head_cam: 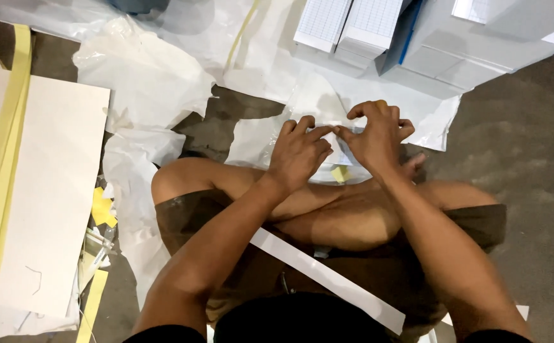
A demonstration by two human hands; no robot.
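I sit cross-legged on the floor. My left hand point(299, 152) and my right hand point(375, 136) meet in front of my knees, fingertips pinching a small clear plastic packet point(335, 141) with white content. What the packet contains is hidden by my fingers. A small yellow paper scrap point(340, 173) lies just below the hands. A long white paper strip point(318, 270) rests across my lap.
Crumpled white plastic sheets point(150, 82) cover the floor ahead. Stacked white and blue boxes point(429, 38) stand at the top right. A large white board point(41, 190) with yellow strips point(3, 159) lies at the left. Yellow scraps point(102, 206) lie near its edge.
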